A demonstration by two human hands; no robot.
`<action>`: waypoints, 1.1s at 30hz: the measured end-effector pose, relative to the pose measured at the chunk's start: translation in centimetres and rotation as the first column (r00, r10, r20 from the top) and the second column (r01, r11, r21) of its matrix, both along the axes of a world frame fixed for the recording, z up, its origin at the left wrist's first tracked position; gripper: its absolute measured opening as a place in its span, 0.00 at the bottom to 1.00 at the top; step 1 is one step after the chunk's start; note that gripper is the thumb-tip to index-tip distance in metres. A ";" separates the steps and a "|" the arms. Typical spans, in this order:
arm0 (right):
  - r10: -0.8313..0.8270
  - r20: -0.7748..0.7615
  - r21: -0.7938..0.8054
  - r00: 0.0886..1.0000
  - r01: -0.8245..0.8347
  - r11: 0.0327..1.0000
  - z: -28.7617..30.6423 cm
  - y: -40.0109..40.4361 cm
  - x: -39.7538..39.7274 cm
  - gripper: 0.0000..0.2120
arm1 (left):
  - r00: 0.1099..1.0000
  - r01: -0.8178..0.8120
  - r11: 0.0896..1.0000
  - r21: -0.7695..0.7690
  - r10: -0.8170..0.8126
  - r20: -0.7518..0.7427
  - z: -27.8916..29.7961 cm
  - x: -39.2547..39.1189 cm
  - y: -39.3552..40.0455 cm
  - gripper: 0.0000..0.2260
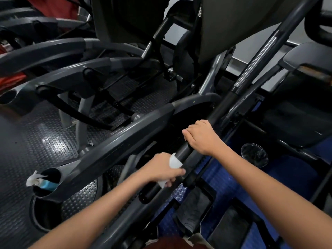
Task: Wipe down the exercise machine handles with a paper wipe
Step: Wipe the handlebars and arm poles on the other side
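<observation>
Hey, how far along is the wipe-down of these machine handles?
Done: can't tell; no handle shows a visibly wiped surface. In hand: the left hand grips the paper wipe wrapped around the black handle, while the right hand grips the same bar higher up. Left: likely the other grey handles.

Bare forearms; dark red garment (pixel 172 242).

White wipe (pixel 175 161), black handle (pixel 183 152), possibly blue bottle (pixel 47 184), studded floor (pixel 59 144).
</observation>
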State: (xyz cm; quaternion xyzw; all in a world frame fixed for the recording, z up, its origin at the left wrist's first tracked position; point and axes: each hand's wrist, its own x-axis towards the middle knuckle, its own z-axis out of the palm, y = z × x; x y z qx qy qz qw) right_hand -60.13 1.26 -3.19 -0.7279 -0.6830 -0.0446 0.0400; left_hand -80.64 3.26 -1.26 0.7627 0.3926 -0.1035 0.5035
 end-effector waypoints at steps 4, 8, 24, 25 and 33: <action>-0.001 -0.003 -0.005 1.000 0.001 1.000 0.1 0.1 0.1 0.31 | 0.990 -0.026 0.849 -0.528 0.095 0.104 0.7 1.5 1.5 0.14; -0.001 -0.006 0.006 1.000 0.001 1.000 0.1 0.0 -0.1 0.31 | 0.976 -0.061 0.696 -0.715 0.192 0.104 -0.7 0.3 1.1 0.13; -0.017 0.000 0.028 1.000 0.017 0.999 0.0 -0.8 -0.9 0.31 | 0.985 0.012 0.879 0.477 0.071 -0.155 -1.2 -7.1 -4.1 0.24; -0.016 -0.011 0.011 1.000 0.016 1.000 0.1 -0.7 -0.9 0.32 | 0.983 0.033 0.863 0.504 0.064 -0.174 -1.2 -6.1 -3.9 0.25; 0.013 -0.120 -0.129 0.993 -0.028 0.991 0.7 -0.2 -0.1 0.34 | 0.998 -0.035 0.996 -0.088 0.040 0.051 0.1 2.6 0.6 0.14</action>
